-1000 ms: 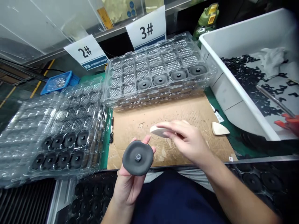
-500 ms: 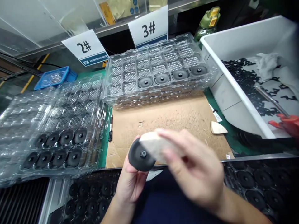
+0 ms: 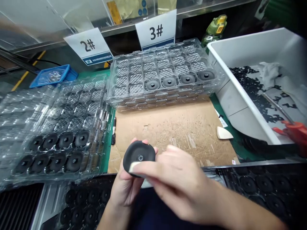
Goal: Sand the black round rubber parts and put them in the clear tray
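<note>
A round black disc (image 3: 139, 151) with a small ring at its centre rests in my left hand (image 3: 124, 188), whose fingers wrap round its edge from below and behind. My right hand (image 3: 179, 182) pinches a cream-coloured pad (image 3: 133, 166). Only the pad's tip shows, touching the disc's lower face; my fingers hide the rest. Both hands are over the front edge of the brown cardboard (image 3: 163, 127).
Behind the cardboard is a stack of clear trays (image 3: 158, 70), its front row partly holding black discs. More trays (image 3: 79, 121) lie left. A white bin (image 3: 242, 92) with black pieces stands right, near a second cream pad (image 3: 224, 133) and a red-handled tool (image 3: 294, 127).
The pad in my right hand has moved down and left, from the disc's upper right to its lower face. My left hand and the disc have shifted slightly left, and the disc has tilted.
</note>
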`<move>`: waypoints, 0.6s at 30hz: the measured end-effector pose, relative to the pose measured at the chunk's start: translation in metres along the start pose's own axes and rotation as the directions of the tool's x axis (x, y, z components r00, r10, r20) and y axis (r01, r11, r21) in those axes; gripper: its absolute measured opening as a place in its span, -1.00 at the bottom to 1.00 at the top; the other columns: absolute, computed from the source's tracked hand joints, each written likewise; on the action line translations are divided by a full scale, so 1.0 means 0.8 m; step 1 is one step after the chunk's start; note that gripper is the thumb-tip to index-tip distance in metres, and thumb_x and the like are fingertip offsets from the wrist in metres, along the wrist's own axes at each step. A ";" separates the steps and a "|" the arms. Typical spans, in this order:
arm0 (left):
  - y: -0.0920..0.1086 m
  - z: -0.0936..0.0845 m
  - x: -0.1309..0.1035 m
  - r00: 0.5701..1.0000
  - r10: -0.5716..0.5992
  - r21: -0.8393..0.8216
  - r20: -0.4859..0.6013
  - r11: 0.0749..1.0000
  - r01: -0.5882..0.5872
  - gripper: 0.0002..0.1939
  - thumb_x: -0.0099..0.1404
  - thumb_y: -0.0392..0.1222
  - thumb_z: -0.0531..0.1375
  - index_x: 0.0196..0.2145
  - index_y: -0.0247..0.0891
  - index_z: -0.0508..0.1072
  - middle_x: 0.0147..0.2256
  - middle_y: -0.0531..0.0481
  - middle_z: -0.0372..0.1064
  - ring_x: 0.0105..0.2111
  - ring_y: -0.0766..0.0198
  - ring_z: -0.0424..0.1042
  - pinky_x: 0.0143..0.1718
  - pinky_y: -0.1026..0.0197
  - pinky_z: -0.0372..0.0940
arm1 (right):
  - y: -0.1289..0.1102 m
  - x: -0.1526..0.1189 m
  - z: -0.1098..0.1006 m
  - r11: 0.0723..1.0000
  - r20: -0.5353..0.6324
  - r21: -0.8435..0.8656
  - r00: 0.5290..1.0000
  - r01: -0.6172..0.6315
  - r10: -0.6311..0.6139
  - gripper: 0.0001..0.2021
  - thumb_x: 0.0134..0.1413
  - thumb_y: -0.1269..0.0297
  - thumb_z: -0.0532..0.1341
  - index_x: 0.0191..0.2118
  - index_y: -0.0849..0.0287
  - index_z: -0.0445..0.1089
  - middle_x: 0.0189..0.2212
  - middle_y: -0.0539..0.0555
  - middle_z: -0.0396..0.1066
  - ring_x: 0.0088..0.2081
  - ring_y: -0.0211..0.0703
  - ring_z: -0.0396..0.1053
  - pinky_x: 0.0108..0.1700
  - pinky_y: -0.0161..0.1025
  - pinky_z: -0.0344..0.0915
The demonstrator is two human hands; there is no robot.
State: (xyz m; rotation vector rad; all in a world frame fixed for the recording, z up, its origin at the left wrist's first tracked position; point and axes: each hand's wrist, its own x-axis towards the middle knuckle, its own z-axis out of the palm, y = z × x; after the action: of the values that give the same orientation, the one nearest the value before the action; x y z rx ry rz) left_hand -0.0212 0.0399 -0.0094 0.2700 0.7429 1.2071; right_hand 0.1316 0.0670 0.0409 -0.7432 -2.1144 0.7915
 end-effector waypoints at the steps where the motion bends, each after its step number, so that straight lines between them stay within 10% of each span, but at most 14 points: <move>1: 0.002 -0.003 0.000 1.000 -0.013 -0.006 0.017 1.000 0.013 -0.58 0.07 -0.23 0.30 -0.09 0.06 0.43 -0.09 0.14 0.46 -0.13 0.16 0.46 -0.06 0.17 0.37 | 0.001 -0.006 -0.004 0.999 0.032 0.003 0.998 -0.054 0.054 -0.74 0.16 0.48 0.05 -0.03 0.21 0.29 -0.38 -0.02 0.41 -0.38 -0.32 0.28 -0.30 -0.27 0.09; 11: 0.006 -0.019 0.002 1.000 -0.023 -0.042 0.020 0.999 0.023 -0.62 0.13 -0.19 0.24 -0.05 0.04 0.42 -0.05 0.09 0.44 -0.07 0.22 0.42 -0.06 0.27 0.35 | 0.006 -0.004 -0.015 0.965 0.066 -0.163 0.974 -0.204 0.217 -0.74 0.17 0.47 0.04 -0.05 0.17 0.32 -0.45 -0.04 0.38 -0.45 -0.30 0.23 -0.34 -0.24 -0.01; 18: 0.008 -0.026 0.003 0.999 -0.031 -0.071 0.041 0.997 0.034 -0.60 0.15 -0.08 0.20 -0.02 0.00 0.39 -0.01 0.06 0.41 -0.04 0.20 0.39 -0.02 0.25 0.31 | 0.061 -0.017 -0.001 0.950 -0.070 -0.113 0.956 -0.291 0.284 -0.69 0.20 0.39 0.06 0.03 -0.04 0.30 -0.27 -0.05 0.46 -0.32 -0.28 0.33 -0.24 -0.26 0.13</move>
State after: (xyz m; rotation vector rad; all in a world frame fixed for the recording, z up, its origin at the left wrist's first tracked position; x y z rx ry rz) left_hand -0.0388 0.0408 -0.0218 0.2210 0.6658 1.1919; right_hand 0.1519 0.0889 -0.0001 -1.1460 -2.0469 0.7883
